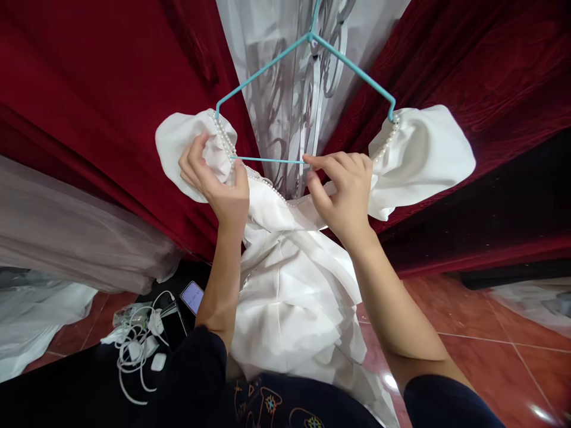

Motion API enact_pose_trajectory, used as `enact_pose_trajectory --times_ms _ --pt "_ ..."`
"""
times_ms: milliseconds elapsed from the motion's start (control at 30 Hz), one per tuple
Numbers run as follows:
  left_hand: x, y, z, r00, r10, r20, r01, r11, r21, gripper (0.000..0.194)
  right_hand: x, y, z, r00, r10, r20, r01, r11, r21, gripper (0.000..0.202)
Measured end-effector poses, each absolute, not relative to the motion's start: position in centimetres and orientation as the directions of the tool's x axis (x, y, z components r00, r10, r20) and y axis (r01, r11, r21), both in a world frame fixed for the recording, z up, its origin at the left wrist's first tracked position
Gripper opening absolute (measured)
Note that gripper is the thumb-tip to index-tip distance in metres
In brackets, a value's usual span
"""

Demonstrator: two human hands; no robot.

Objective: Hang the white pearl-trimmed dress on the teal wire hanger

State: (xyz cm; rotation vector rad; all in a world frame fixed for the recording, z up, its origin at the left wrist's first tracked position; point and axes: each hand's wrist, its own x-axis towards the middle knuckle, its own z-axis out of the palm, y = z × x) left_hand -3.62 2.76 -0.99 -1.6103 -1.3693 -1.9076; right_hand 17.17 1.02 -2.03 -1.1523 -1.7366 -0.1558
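Note:
A white dress (285,297) with puffed sleeves and pearl-beaded edges hangs from a thin turquoise hanger (267,62). My left hand (218,184) is at the beaded left shoulder, fingers curved over the puffed sleeve (172,142) and thumb apart from them, near the hanger's lower bar. At the middle of that bar, my right hand (341,184) has thumb and index finger closed on the hanger, its other fingers bent in front of the neckline. The second puffed sleeve (428,154) hangs to the right of that hand. Below the bodice, the skirt falls in folds between my forearms.
Dark red curtains (111,71) flank a pale sheer one (276,71) with white ornamental metalwork (316,101) behind the hanger. At lower left, a black surface (80,380) bears tangled white cables (134,351) and a lit phone (192,296). Red tiles (473,309) cover the floor.

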Motion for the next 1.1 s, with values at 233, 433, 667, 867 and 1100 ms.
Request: enact_pose_trajectory --times_ms 233,433,667,867,1100 --pt "-6.1 5.9 0.3 -0.354 0.409 0.841 0.709 -0.469 0.527 0.044 17.4 1.9 -0.9 0.046 0.677 0.735 0.781 0.434 -0.449 0.025" --pt "-12.8 7.2 3.6 -0.354 0.317 0.88 0.733 -0.49 0.472 0.032 17.8 2.2 -0.6 0.032 0.675 0.737 0.788 0.437 -0.434 0.029" --pt "-17.5 9.0 -1.1 -0.459 0.537 0.707 0.556 -0.447 0.701 0.019 17.8 2.1 -0.7 0.04 0.644 0.764 0.789 0.449 -0.42 0.032" --pt "-10.9 3.0 -4.3 -0.22 0.659 0.719 0.465 -0.577 0.671 0.009 17.6 2.0 -0.8 0.02 0.657 0.754 0.796 0.445 -0.41 0.026" --pt "-5.7 1.4 -2.1 -0.131 0.332 0.934 0.641 -0.69 0.335 0.017 17.4 2.0 -1.0 0.014 0.668 0.744 0.8 0.439 -0.409 0.026"
